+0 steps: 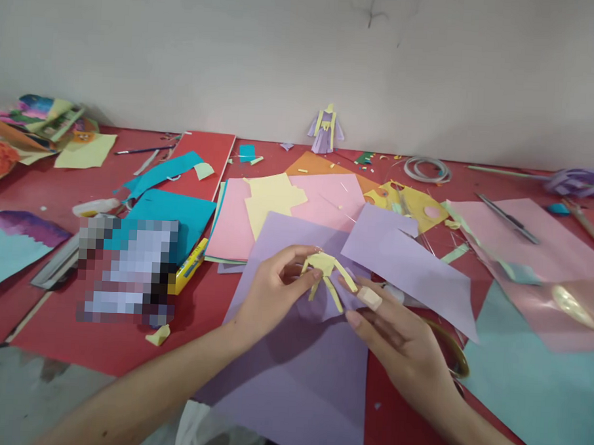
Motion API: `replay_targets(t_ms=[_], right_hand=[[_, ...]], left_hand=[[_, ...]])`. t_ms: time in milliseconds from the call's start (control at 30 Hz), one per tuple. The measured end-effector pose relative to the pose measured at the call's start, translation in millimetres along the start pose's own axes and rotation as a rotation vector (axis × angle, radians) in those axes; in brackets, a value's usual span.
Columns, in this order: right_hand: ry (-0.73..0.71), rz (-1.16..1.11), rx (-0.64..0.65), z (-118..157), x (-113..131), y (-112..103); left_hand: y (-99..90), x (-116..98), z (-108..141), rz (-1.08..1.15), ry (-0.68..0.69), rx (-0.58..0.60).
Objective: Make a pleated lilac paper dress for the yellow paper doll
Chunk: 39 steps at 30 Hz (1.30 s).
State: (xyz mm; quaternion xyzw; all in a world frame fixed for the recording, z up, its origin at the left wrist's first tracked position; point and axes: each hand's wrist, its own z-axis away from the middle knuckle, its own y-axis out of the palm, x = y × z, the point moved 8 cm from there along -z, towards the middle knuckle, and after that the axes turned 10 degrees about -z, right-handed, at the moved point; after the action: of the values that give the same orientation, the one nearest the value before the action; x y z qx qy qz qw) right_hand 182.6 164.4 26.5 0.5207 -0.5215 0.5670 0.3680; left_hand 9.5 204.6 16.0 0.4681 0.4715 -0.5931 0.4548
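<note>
A small pale-yellow paper doll figure (322,264) with thin strip arms and legs is pinched between the thumb and fingers of my left hand (285,274). Purple paper lies behind and below its legs; whether it is attached I cannot tell. My right hand (395,332) is at the doll's right side, thumb and index finger apart, the index fingertip close to the strip arm. A whitish wrap (369,298) sits around one finger of that hand. Beneath both hands spreads a large purple paper sheet (305,367).
A finished-looking purple-and-yellow paper doll (325,128) leans on the wall. Around lie a yellow glue stick (189,267), a pen-like tool (508,218), pink sheets (322,191), a cut purple sheet (408,253), a coiled clear tube (427,170) and light-blue paper (531,377). A pixelated patch covers something at left.
</note>
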Motion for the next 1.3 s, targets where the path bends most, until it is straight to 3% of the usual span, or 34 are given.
replay_targets(t_ms=[233, 333, 433, 600, 733, 967, 1100, 1300], right_hand=[[-0.212, 0.256, 0.052, 0.6, 18.5, 9.6], [-0.230, 0.283, 0.089, 0.0, 22.3, 13.3], [-0.121, 0.201, 0.120, 0.1, 15.2, 11.5], [0.270, -0.258, 0.149, 5.3, -15.8, 8.4], [0.334, -0.339, 0.102, 4.6, -21.2, 5.8], [0.210, -0.229, -0.024, -0.6, -11.9, 1.7], [0.156, -0.196, -0.028, -1.5, -6.5, 3.5], [-0.042, 0.240, -0.114, -1.9, 12.6, -4.4]], left_hand=[[-1.4, -0.9, -0.1, -0.056, -0.012, 0.008], [-0.4, -0.1, -0.7, -0.052, -0.015, 0.035], [-0.1, 0.4, -1.0, -0.050, -0.014, 0.052], [-1.9, -1.1, 0.1, -0.073, 0.010, 0.038], [-1.8, -1.7, 0.8, -0.085, 0.008, 0.035], [1.3, -3.0, 1.9, -0.069, -0.011, 0.044], [1.4, -5.2, 3.7, -0.070, -0.008, 0.037], [4.7, -5.5, 4.8, -0.008, -0.027, 0.057]])
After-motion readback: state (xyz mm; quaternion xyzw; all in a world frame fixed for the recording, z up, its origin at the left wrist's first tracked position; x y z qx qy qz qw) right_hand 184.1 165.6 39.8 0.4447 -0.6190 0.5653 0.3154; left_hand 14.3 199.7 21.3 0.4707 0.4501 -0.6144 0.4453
